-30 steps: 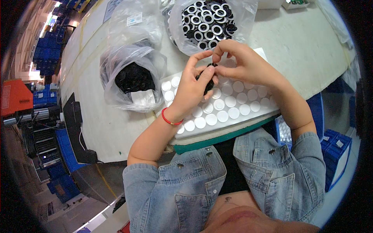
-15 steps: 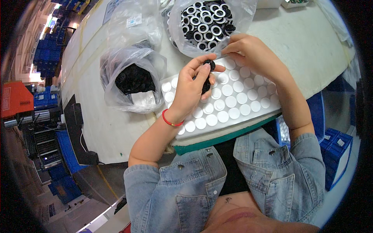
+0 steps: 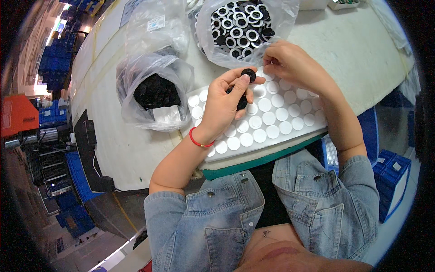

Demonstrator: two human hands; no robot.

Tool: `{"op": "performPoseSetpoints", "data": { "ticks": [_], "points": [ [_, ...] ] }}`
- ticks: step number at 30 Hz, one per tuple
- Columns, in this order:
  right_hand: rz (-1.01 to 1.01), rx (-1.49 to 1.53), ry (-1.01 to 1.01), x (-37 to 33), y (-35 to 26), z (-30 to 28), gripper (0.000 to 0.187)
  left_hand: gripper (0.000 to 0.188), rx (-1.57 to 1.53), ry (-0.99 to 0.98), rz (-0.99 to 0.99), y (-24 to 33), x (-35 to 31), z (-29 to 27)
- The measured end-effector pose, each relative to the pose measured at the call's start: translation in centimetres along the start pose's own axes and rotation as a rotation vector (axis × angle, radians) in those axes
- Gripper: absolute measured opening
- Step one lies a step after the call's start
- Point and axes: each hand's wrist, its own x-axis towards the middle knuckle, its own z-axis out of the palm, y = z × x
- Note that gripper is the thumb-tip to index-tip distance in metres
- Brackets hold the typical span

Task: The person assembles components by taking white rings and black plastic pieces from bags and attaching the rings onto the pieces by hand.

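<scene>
The left hand (image 3: 224, 102) is gripping a black ring (image 3: 248, 74) between thumb and fingertips, holding it above the white sheet (image 3: 272, 119) of round pads, with more black parts tucked in its palm. The right hand (image 3: 290, 63) is pinching at the sheet's far edge, just beside the ring, below a bag (image 3: 247, 27) of rings. Another bag (image 3: 154, 93) is lying to the left.

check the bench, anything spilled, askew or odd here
Nothing stands out. The left hand holds a black ring over the white disc sheet; the right hand rests at the sheet's far edge. Both bags, black parts and rings, sit open with contents inside.
</scene>
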Motion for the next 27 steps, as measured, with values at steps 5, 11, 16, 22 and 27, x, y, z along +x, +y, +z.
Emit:
{"op": "performPoseSetpoints", "data": {
  "ticks": [5, 11, 16, 22, 27],
  "points": [
    [-0.127, -0.023, 0.028, -0.2, 0.4, 0.4, 0.010, 0.028, -0.016, 0.009, -0.004, -0.2, 0.0, -0.2],
    [-0.104, 0.190, -0.347, -0.7, -0.9, -2.6, 0.012, 0.028, -0.024, 0.006, 0.000, -0.2, 0.1, -0.1],
    [-0.171, 0.641, -0.289, -1.0, -1.8, -2.0, 0.012, 0.027, 0.024, -0.020, -0.013, 0.2, -0.1, -0.3],
    [0.007, 0.856, -0.111, 0.0, -2.7, 0.5, 0.012, 0.037, 0.072, -0.053, -0.003, -0.2, -0.1, -0.3],
    [0.014, 0.769, -0.019, 0.0, -2.5, 1.0, 0.013, 0.039, 0.060, -0.049, -0.047, 0.0, -0.1, -0.3]
  ]
}}
